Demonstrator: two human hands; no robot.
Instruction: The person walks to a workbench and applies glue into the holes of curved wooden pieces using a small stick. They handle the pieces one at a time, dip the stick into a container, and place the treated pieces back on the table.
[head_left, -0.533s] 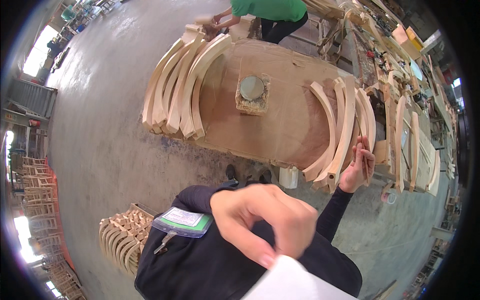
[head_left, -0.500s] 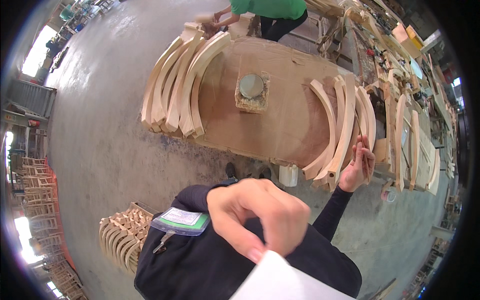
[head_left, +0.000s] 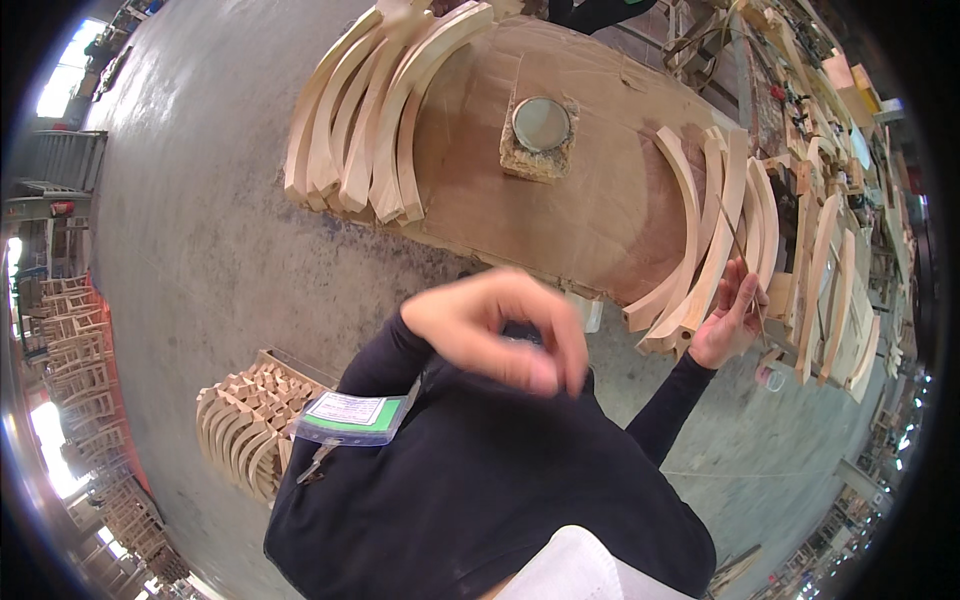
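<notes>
Cardboard-topped table (head_left: 610,215) bears curved wooden pieces (head_left: 712,265) — grey concrete floor (head_left: 220,220) around.

Left hand (head_left: 508,325) loosely curled

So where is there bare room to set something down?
Bare cardboard lies between the left curved pieces and the round container, and between that container and the right curved pieces. Both ends are crowded; the right hand, holding a stick, is at the right end.

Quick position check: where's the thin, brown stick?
In the head view, the stick is at right, in the right hand, near curved, pale wooden pieces.
</notes>
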